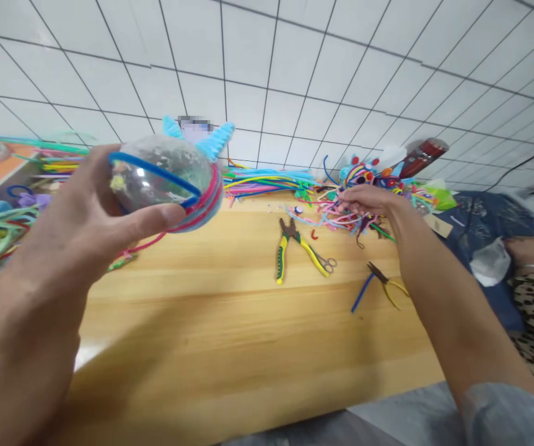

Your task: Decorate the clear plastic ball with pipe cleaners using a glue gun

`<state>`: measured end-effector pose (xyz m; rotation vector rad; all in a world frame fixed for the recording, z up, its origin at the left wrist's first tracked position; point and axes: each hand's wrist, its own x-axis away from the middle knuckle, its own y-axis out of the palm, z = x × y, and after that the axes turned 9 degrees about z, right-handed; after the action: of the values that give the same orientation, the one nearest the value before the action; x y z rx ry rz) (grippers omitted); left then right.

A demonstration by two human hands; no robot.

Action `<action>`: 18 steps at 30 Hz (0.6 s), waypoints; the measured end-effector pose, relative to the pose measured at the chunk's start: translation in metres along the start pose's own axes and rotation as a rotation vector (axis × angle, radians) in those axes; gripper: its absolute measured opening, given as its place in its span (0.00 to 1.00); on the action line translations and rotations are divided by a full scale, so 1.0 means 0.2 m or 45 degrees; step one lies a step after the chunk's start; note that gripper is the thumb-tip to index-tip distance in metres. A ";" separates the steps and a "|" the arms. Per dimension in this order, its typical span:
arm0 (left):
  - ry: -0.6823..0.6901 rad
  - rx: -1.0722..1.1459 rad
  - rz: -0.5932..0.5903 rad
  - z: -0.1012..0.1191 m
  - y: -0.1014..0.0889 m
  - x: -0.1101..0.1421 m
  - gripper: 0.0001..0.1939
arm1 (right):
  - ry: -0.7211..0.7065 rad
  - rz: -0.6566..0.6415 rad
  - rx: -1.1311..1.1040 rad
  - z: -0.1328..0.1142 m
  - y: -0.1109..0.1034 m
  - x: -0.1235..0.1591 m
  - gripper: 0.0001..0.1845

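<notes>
My left hand is closed round a clear plastic ball, raised above the table. Pink and blue pipe cleaners band the ball's right side, a dark blue one crosses its front, and two light blue ear shapes stick up from it. At the back right, my right hand reaches into a heap of pipe cleaner pieces, fingertips pinched together. Whatever lies between those fingers is too small to make out.
Yellow-green pliers, small scissors, thin-handled pliers and a blue pipe cleaner piece lie on the wooden table. Bundled pipe cleaners line the wall. A filled bin stands left. Another person's hands are at right.
</notes>
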<state>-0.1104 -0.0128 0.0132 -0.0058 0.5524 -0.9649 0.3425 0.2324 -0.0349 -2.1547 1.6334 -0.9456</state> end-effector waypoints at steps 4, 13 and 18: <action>-0.108 -0.252 0.002 -0.02 0.00 -0.04 0.55 | -0.047 -0.195 -0.043 -0.07 -0.09 0.20 0.18; -0.118 -0.152 -0.171 -0.11 0.11 -0.05 0.54 | -0.289 0.370 -0.226 -0.12 -0.05 0.31 0.29; -0.110 -0.218 -0.284 -0.17 0.16 -0.04 0.52 | -0.235 0.292 -0.209 -0.02 0.05 0.38 0.25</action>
<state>-0.1046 0.0199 -0.0193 -0.2662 0.5612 -1.1262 0.3445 0.1596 -0.0121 -2.0269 1.8691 -0.5476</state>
